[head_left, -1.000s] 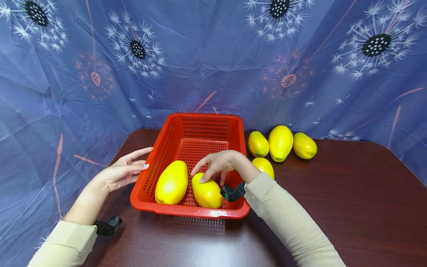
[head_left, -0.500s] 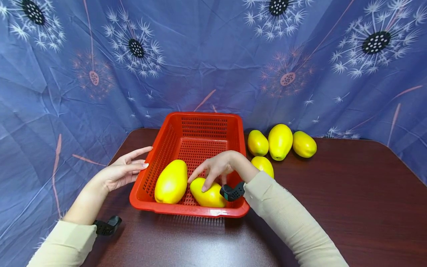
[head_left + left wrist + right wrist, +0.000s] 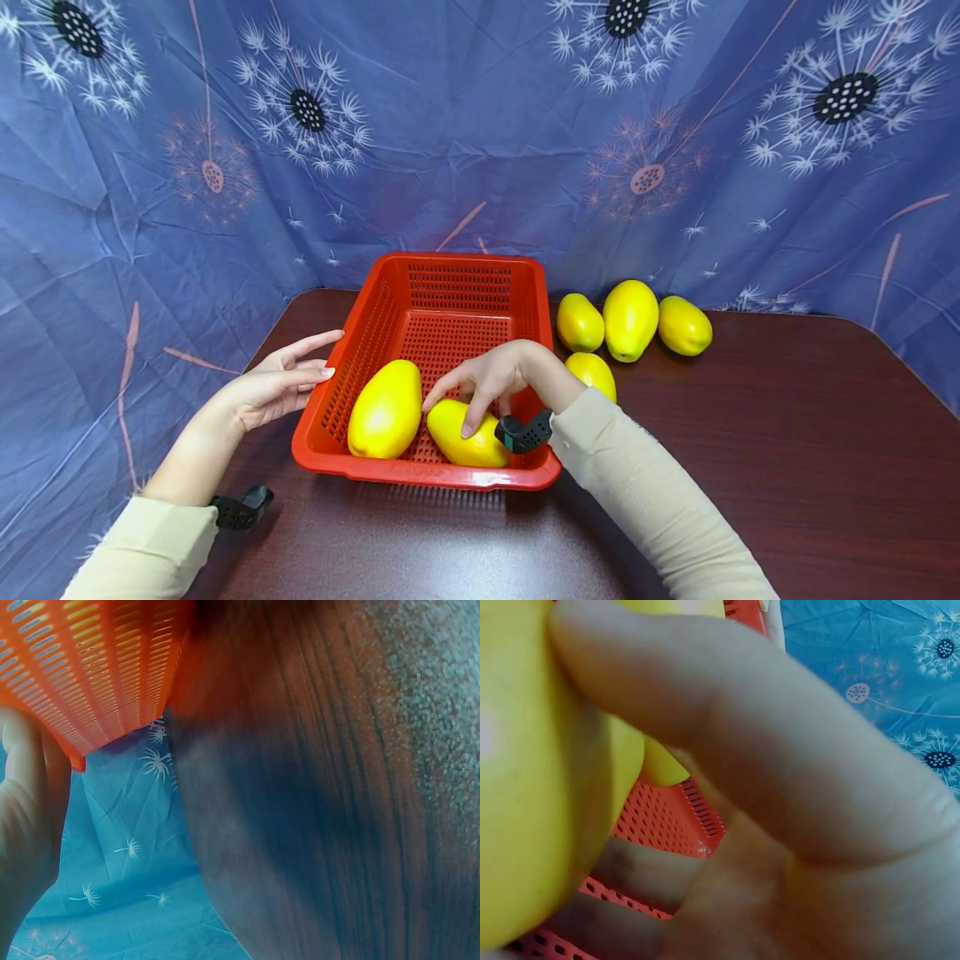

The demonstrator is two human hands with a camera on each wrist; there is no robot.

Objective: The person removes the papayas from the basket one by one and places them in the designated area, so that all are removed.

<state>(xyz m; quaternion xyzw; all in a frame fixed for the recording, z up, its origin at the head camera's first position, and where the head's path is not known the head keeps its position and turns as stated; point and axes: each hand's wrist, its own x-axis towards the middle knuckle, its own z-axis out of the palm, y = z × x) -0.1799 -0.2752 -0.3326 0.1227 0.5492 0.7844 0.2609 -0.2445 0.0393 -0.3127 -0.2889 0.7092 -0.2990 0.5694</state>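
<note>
The smooth yellow oval fruit (image 3: pixel 459 446) lies with its long axis slantwise in the red perforated plastic basket (image 3: pixel 427 472), directly below the right hand (image 3: pixel 495 372), which grips it. Farther off, the left hand (image 3: pixel 272 388) touches the basket's left side, fingers extended.

Curled right hand (image 3: pixel 492 369), angled downward

The left sleeve (image 3: pixel 135 552) was plain pale cream, ending in a wide cuff short of the bare left hand (image 3: pixel 272 392). The right sleeve (image 3: pixel 652 492) matched, creased and finely ribbed, above the bare right hand (image 3: pixel 491 375). A curved black left wrist device (image 3: pixel 242 509) matched the right wrist device (image 3: pixel 528 431), which bore a small teal patch (image 3: pixel 511 439).
</note>
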